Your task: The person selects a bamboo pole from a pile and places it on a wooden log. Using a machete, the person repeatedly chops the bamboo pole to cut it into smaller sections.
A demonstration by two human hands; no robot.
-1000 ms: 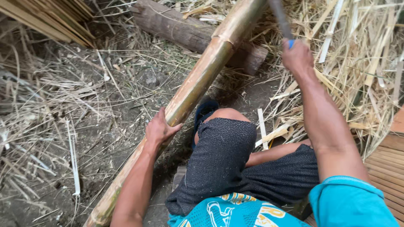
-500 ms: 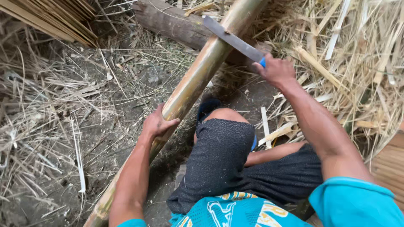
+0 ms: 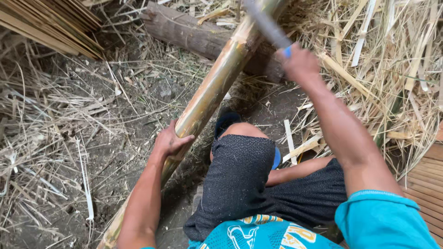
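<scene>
Bamboo pole runs from 7 o'clock at the bottom edge up to 1 o'clock at the top, its upper part resting across a dark log that lies at 12 o'clock.

Left hand at centre-left, wrapped over the pole from the left, fingers closed around it. Same grip and same spot on the pole as 0.5 s ago.

Right hand at 1 o'clock, fist shut on the blue handle of a blade. Blade is motion-blurred, pointing up-left across the pole's upper end near the top edge. 0.5 s ago the blade lay flatter and sharper in view, crossing the pole at the log; 1 s ago it was raised nearly out of frame. The hand now sits slightly higher and further right than at 0.5 s.

Knee in dark shorts at centre, just right of the pole. Teal shirt sleeve at 5 o'clock.

Split strips stacked at 10 o'clock. Loose straw heaped at 2 to 3 o'clock, more scattered at 9 o'clock on bare dirt. Wooden slats at 4 o'clock.
</scene>
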